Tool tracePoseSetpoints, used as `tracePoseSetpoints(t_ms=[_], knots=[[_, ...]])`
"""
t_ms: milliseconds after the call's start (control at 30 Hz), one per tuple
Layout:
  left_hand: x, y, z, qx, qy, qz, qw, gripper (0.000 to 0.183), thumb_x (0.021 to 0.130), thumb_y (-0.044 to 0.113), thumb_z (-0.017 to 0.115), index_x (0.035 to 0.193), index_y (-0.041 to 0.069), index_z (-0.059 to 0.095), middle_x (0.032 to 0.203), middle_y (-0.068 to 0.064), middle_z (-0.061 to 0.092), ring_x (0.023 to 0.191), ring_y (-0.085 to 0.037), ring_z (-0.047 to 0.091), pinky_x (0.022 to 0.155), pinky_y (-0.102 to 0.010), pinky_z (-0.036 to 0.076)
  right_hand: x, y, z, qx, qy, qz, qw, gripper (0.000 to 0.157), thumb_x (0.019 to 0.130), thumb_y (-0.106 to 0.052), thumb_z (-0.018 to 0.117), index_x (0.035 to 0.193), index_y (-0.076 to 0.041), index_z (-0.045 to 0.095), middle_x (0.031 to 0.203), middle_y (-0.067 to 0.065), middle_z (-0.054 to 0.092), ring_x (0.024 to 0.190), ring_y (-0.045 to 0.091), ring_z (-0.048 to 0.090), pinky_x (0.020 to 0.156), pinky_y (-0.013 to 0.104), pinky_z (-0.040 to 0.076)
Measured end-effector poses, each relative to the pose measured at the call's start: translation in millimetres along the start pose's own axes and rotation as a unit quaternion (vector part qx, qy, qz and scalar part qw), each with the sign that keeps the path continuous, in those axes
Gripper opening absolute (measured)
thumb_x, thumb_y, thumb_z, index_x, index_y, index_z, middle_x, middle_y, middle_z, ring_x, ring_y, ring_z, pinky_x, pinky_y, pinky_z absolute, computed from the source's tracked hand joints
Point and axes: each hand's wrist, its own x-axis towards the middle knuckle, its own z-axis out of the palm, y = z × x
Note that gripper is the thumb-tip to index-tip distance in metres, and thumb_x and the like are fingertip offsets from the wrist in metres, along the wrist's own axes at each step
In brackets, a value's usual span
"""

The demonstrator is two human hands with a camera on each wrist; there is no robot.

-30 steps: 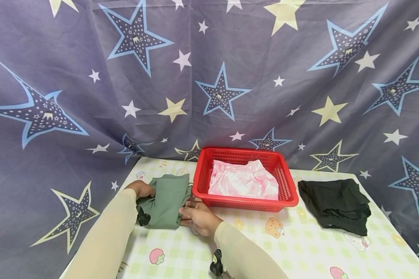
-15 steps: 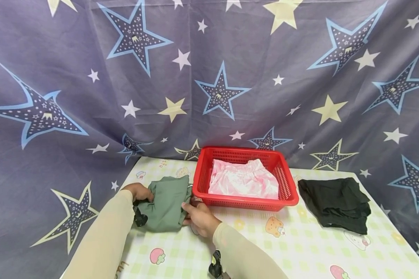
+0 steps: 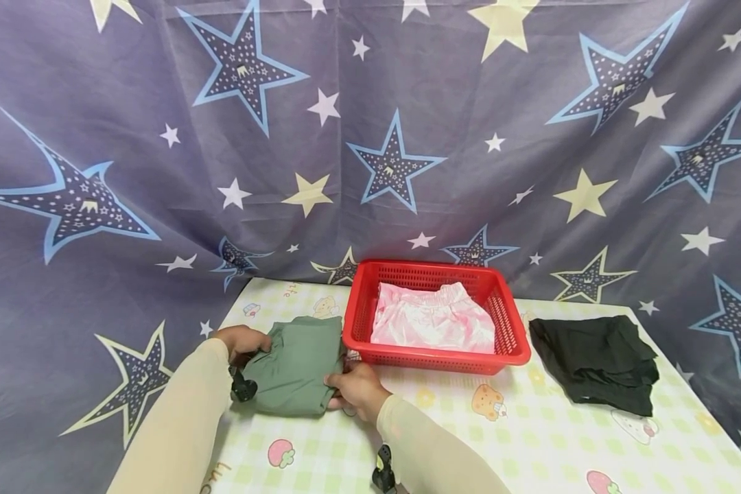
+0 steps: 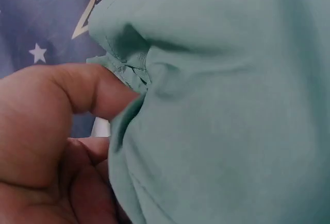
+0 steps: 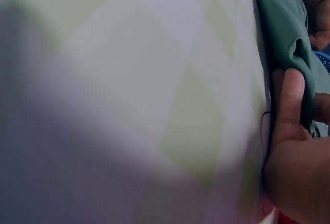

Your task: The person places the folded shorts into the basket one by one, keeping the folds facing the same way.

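Note:
A folded green garment (image 3: 302, 370) lies at the left of the table, just left of the basket. My left hand (image 3: 243, 339) grips its left edge; in the left wrist view the thumb presses on the green cloth (image 4: 221, 105) with curled fingers behind it. At the lower right corner, my right hand (image 3: 359, 391) pinches the folded edge, thumb on top. The right wrist view shows fingers tucked against the underside of the green fold (image 5: 281, 23), low over the table. Whatever lies between the garment's layers is hidden.
A red plastic basket (image 3: 432, 358) holding folded pink shorts (image 3: 432, 322) stands close to the garment's right side. Farther right lies a folded black garment (image 3: 593, 363). A checked cloth (image 3: 457, 425) covers the table. Star-printed curtains (image 3: 407, 82) hang behind and at the sides.
Both hands have pulled the green garment flatter and slightly toward the front. Its creased surface has smoothed out, and the left hand has shifted a little to the left.

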Motion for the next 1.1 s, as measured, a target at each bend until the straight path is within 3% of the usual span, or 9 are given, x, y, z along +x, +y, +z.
tracePoseSetpoints(t_ms=[100, 167, 300, 433, 633, 800, 967, 1100], knots=[[0.2, -4.1, 2.7, -0.005, -0.007, 0.002, 1.0000, 0.012, 0.081, 0.010, 0.057, 0.085, 0.000, 0.063, 0.083, -0.008, 0.066, 0.072, -0.019, 0.063, 0.068, -0.034, 0.056, 0, -1, -2.0, -0.008, 0.011, -0.009, 1.000, 0.040, 0.091, 0.000, 0.070, 0.129, 0.006, 0.057, 0.092, 0.012, 0.065, 0.060, 0.015, 0.063, 0.054, 0.028, 0.057], [-0.9, -5.3, 4.8, -0.001, -0.014, 0.003, 0.9999, 0.010, 0.082, 0.009, 0.058, 0.078, 0.003, 0.064, 0.079, -0.007, 0.066, 0.069, -0.018, 0.062, 0.066, -0.033, 0.056, 0, -3, -2.8, -0.009, 0.017, -0.016, 1.000, 0.041, 0.091, 0.002, 0.070, 0.129, 0.006, 0.057, 0.094, 0.011, 0.065, 0.061, 0.015, 0.063, 0.055, 0.028, 0.058], [-3.0, -6.0, 5.7, -0.018, -0.028, 0.010, 0.9994, 0.010, 0.085, 0.007, 0.057, 0.077, 0.008, 0.062, 0.074, -0.005, 0.063, 0.065, -0.016, 0.060, 0.063, -0.032, 0.054, -1, -5, -2.6, -0.008, 0.017, -0.031, 0.999, 0.043, 0.090, 0.004, 0.068, 0.132, 0.005, 0.058, 0.100, 0.010, 0.065, 0.064, 0.015, 0.064, 0.055, 0.028, 0.058], [-7.2, -5.9, 2.8, -0.043, -0.007, 0.026, 0.9987, 0.014, 0.088, 0.004, 0.057, 0.078, 0.013, 0.054, 0.065, 0.001, 0.050, 0.056, -0.013, 0.050, 0.054, -0.029, 0.048, -1, -7, -1.1, -0.009, 0.012, -0.048, 0.999, 0.053, 0.091, 0.005, 0.067, 0.142, 0.007, 0.052, 0.102, 0.011, 0.065, 0.059, 0.014, 0.062, 0.053, 0.026, 0.056], [-17.0, -5.5, 1.9, -0.075, 0.029, 0.052, 0.9954, 0.013, 0.084, 0.001, 0.063, 0.082, 0.011, 0.056, 0.067, 0.000, 0.046, 0.061, -0.016, 0.051, 0.057, -0.032, 0.049, -2, -8, -1.4, 0.000, 0.009, -0.060, 0.998, 0.063, 0.090, 0.004, 0.068, 0.148, 0.010, 0.044, 0.100, 0.012, 0.067, 0.054, 0.012, 0.060, 0.052, 0.024, 0.055], [-29.5, -3.2, 0.1, -0.036, 0.053, 0.074, 0.9952, 0.009, 0.086, 0.005, 0.066, 0.092, 0.008, 0.060, 0.072, -0.001, 0.048, 0.065, -0.019, 0.052, 0.060, -0.036, 0.048, -6, -9, -4.6, -0.002, -0.004, -0.067, 0.998, 0.055, 0.090, 0.003, 0.069, 0.142, 0.008, 0.052, 0.095, 0.009, 0.070, 0.051, 0.011, 0.060, 0.050, 0.023, 0.053], [-42.2, -0.9, -1.2, -0.020, 0.061, 0.086, 0.9942, 0.026, 0.086, 0.006, 0.067, 0.111, 0.001, 0.063, 0.094, -0.010, 0.062, 0.079, -0.023, 0.062, 0.069, -0.041, 0.055, -14, -11, -6.6, 0.013, -0.021, -0.068, 0.997, 0.048, 0.090, 0.003, 0.068, 0.136, 0.005, 0.057, 0.086, 0.012, 0.073, 0.047, 0.012, 0.059, 0.046, 0.021, 0.049], [-52.0, 2.0, 0.4, 0.005, 0.075, 0.100, 0.9921, 0.034, 0.085, 0.008, 0.067, 0.117, -0.002, 0.062, 0.095, -0.012, 0.064, 0.079, -0.024, 0.062, 0.072, -0.041, 0.054, -20, -13, -7.0, 0.023, -0.031, -0.063, 0.997, 0.051, 0.089, 0.002, 0.068, 0.139, 0.003, 0.056, 0.083, 0.012, 0.073, 0.047, 0.012, 0.059, 0.043, 0.022, 0.042]])
